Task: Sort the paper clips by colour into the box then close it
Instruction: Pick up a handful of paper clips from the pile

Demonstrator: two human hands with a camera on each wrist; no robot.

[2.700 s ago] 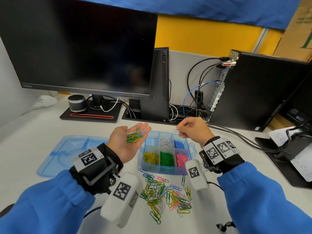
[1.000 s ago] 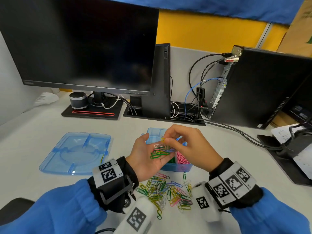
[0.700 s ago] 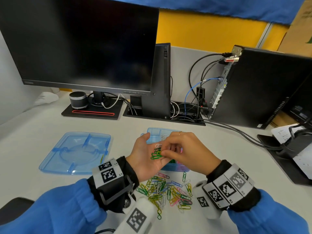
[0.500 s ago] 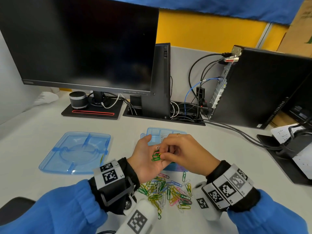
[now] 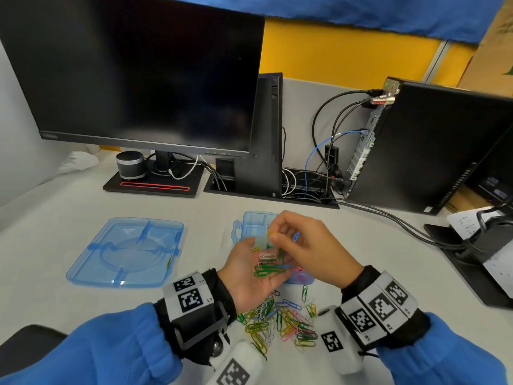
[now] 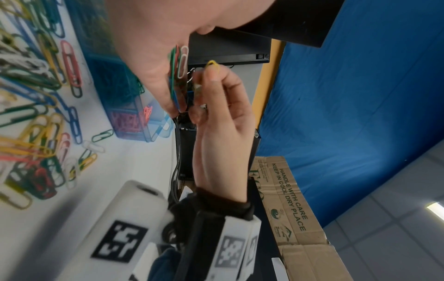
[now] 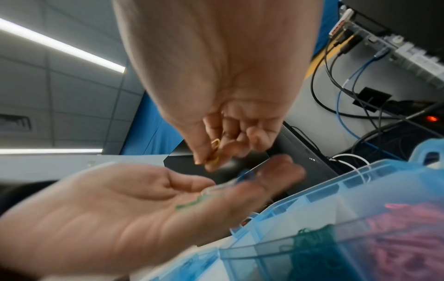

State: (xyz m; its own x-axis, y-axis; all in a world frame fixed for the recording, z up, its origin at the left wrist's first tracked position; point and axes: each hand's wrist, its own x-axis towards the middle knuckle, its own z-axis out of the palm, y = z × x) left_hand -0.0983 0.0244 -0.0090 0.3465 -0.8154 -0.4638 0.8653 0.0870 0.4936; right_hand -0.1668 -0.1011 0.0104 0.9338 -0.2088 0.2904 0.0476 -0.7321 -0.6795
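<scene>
Risk, as judged: the left hand point(image 5: 251, 276), at lower centre of the head view, lay palm up and nearly flat, carrying a small bunch of clips point(image 5: 268, 266) — mostly green, one white — loose on the palm above the near edge of the box point(image 5: 238, 232). A tilt or a knock from the other hand could spill mixed colours into an already sorted compartment. The clips also lay overlapped, so lifting one might drag a neighbour with it.

The lid point(image 5: 126, 252) lay apart at mid-left of the frame, the box not yet closed; a loose pile of clips point(image 5: 277, 322) lay unsorted on the desk point(image 5: 55, 218) at lower centre, so much of the task appeared left.

The right hand point(image 5: 311, 251), just right of centre, had its fingers curled, thumb and forefinger pinching a yellow clip point(image 5: 273, 232) directly above the left palm and close over the box. The pinch looked light and the clip thin — it could slip, or fall into the wrong compartment, since most of the box was hidden under the hands.
</scene>
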